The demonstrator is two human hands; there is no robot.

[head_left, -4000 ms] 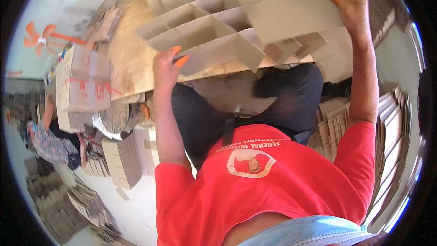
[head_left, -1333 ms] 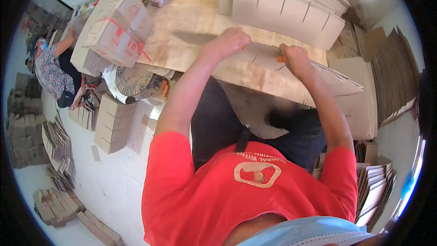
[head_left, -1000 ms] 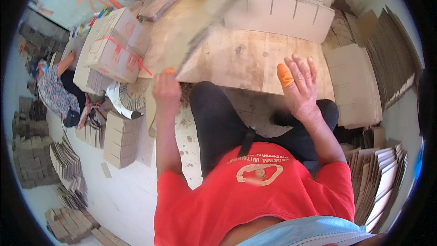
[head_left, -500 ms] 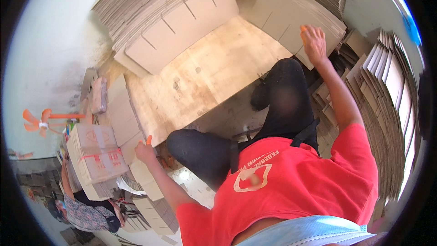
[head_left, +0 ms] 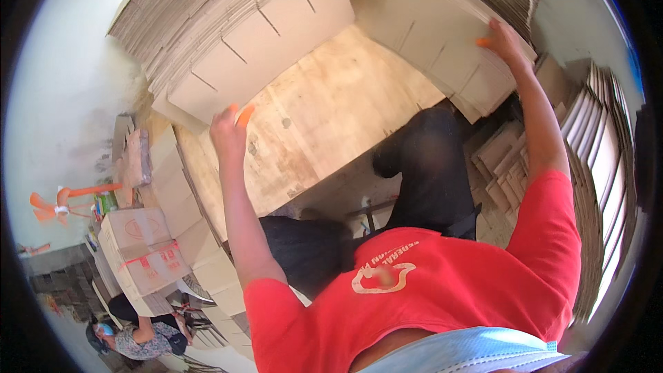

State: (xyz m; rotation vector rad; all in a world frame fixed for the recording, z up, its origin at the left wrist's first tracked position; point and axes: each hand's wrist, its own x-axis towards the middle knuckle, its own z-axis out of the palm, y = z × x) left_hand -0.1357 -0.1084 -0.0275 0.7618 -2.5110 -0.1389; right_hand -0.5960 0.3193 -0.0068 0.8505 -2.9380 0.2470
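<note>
My left hand [head_left: 229, 131] is over the near left end of the wooden table [head_left: 331, 110], beside the left stack of slotted cardboard sheets [head_left: 235, 62]. Orange covers sit on its thumb and a finger, which are apart with nothing between them. On the right, my right hand [head_left: 510, 45] is at the outer edge of another stack of cardboard sheets [head_left: 442, 41]. Its orange-covered thumb lies over the top sheet, spread from the fingers near the edge. Whether those fingertips press on the cardboard is hard to see.
Folded cardboard [head_left: 597, 186] stands piled along my right side. To the left are a taped carton [head_left: 145, 245], an orange fan [head_left: 61, 205] and a wrapped bundle [head_left: 136, 157]. Another person [head_left: 141, 338] sits at the lower left. My knees are at the table's near edge.
My left hand has moved up and forward from the table's near corner to beside the left stack. My right hand has shifted right, to the outer edge of the right stack.
</note>
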